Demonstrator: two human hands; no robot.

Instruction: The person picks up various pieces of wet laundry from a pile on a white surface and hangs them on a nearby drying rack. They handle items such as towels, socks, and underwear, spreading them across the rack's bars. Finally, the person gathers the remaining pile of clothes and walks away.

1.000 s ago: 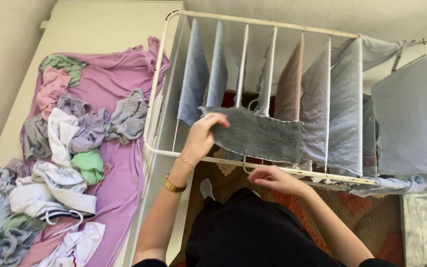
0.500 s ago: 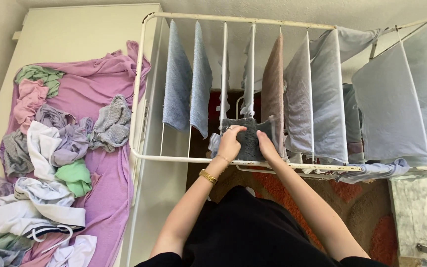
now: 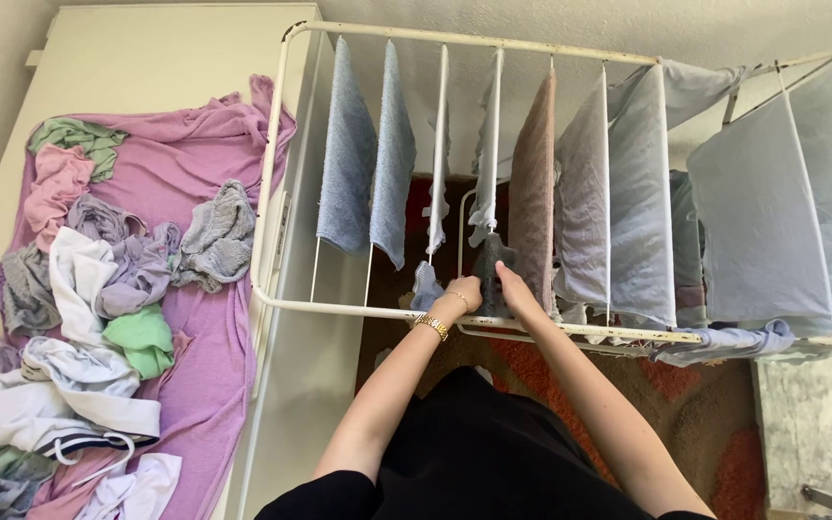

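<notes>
A dark grey towel [image 3: 489, 273] hangs narrow and folded over a bar of the white drying rack [image 3: 281, 164], near the rack's front rail. My left hand [image 3: 462, 294] grips its lower left edge; a gold watch sits on that wrist. My right hand [image 3: 514, 287] pinches the towel's right side. Both hands reach just over the front rail. Blue towels [image 3: 347, 164] hang to the left, and a brown towel [image 3: 533, 183] hangs right beside the grey one.
Pale blue-grey cloths [image 3: 763, 212] fill the rack's right side. A purple sheet [image 3: 195, 164] on the white surface at left carries a heap of crumpled laundry [image 3: 98, 299]. An orange-and-brown rug [image 3: 705, 404] lies under the rack. A marble-patterned surface [image 3: 820, 424] is at lower right.
A second ago my left hand held the grey towel spread wide above the rack. Both hands have since brought it down over a bar, where it now hangs narrow.
</notes>
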